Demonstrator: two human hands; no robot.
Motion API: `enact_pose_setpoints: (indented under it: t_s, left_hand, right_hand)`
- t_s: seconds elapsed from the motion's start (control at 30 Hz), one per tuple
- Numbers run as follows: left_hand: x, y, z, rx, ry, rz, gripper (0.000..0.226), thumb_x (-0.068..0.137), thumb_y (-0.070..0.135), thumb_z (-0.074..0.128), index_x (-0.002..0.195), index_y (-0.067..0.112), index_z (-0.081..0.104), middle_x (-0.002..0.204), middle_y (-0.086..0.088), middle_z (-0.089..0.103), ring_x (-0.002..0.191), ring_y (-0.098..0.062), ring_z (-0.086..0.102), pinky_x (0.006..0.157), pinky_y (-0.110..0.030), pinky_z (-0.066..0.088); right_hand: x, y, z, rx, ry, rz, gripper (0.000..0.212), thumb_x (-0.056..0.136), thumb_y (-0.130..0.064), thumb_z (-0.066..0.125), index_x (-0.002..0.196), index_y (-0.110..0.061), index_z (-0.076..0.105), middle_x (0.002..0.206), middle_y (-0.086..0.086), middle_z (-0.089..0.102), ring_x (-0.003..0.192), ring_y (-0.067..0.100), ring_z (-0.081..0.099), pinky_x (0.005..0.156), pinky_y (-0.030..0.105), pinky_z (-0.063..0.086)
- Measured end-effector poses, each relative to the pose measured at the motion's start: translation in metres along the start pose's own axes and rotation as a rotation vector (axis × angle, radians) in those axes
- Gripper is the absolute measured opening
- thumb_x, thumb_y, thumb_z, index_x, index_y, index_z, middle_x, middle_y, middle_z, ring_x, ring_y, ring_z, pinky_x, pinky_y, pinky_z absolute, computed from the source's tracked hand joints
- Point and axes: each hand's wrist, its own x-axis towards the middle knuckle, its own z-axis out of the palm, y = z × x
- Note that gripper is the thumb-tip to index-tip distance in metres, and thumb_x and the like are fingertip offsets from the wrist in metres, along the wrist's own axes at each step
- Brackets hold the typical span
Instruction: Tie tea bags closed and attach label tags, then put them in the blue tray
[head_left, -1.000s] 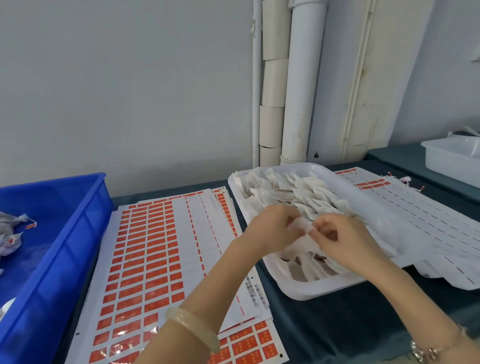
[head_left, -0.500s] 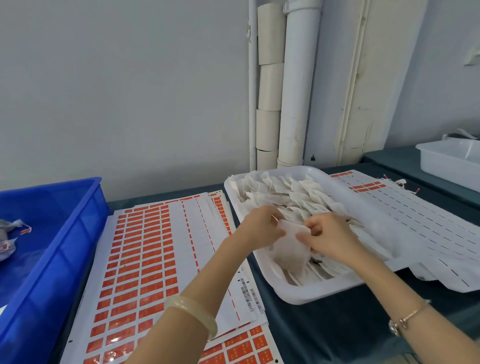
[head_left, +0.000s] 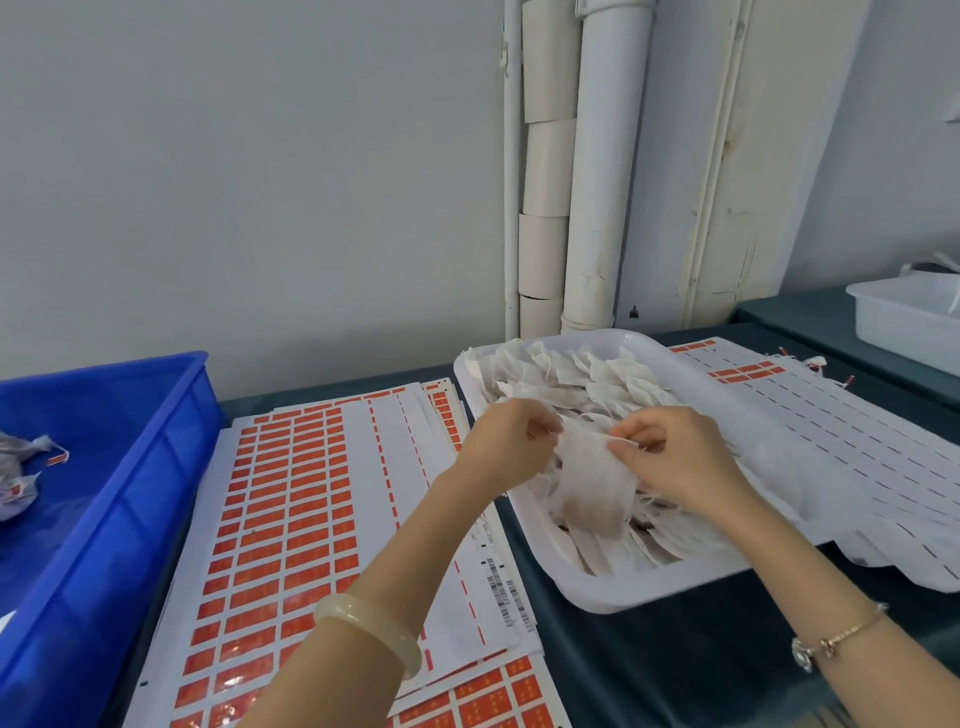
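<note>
A white tea bag (head_left: 592, 480) hangs above the white tray (head_left: 613, 590), which is full of several loose tea bags (head_left: 571, 379). My left hand (head_left: 511, 434) pinches the bag's top left corner. My right hand (head_left: 670, 447) pinches the top right corner, where a thin string end shows. Sheets of red label tags (head_left: 291, 493) lie flat to the left of the white tray. The blue tray (head_left: 130, 467) stands at the far left with a few finished, tagged bags (head_left: 21, 467) inside.
Used label sheets (head_left: 831, 441) with most tags peeled off lie right of the white tray. A second white bin (head_left: 904, 322) stands on a table at the far right. White pipes (head_left: 597, 171) run up the wall behind. The table is covered in dark teal cloth (head_left: 649, 665).
Both hands have lifted one tea bag out of the pile and now hold it stretched between them above the tray. The camera has tilted up a little.
</note>
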Motion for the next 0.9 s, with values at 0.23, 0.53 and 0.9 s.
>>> enact_pose_setpoints:
  t_s: [0.23, 0.53, 0.9]
  left_hand:
    - [0.004, -0.028, -0.035, 0.025, 0.154, -0.077, 0.036, 0.092, 0.001, 0.043, 0.105, 0.019, 0.071, 0.101, 0.005, 0.068, 0.08, -0.004, 0.059, 0.068, -0.011, 0.047]
    - [0.021, -0.025, -0.036, 0.335, -0.1, -0.051, 0.043, 0.086, -0.003, 0.042, 0.106, 0.023, 0.071, 0.118, 0.0, 0.067, 0.087, -0.019, 0.064, 0.074, -0.029, 0.052]
    - [0.042, -0.032, -0.051, 0.339, -0.217, 0.026, 0.047, 0.08, -0.015, 0.048, 0.105, 0.018, 0.071, 0.124, -0.001, 0.061, 0.103, -0.017, 0.057, 0.087, -0.029, 0.05]
  right_hand:
    - [0.006, -0.013, 0.002, -0.146, 0.054, -0.165, 0.014, 0.085, -0.028, 0.07, 0.098, -0.03, 0.069, 0.084, -0.019, 0.066, 0.075, -0.004, 0.059, 0.067, 0.017, 0.045]
    - [0.031, -0.049, 0.068, -0.459, -0.233, -0.255, 0.024, 0.084, -0.023, 0.064, 0.108, -0.025, 0.068, 0.101, -0.007, 0.07, 0.097, 0.016, 0.062, 0.077, 0.025, 0.045]
    - [0.04, -0.042, 0.088, -0.448, 0.019, -0.223, 0.019, 0.092, -0.026, 0.049, 0.086, -0.019, 0.066, 0.079, -0.002, 0.065, 0.077, 0.02, 0.06, 0.061, 0.028, 0.039]
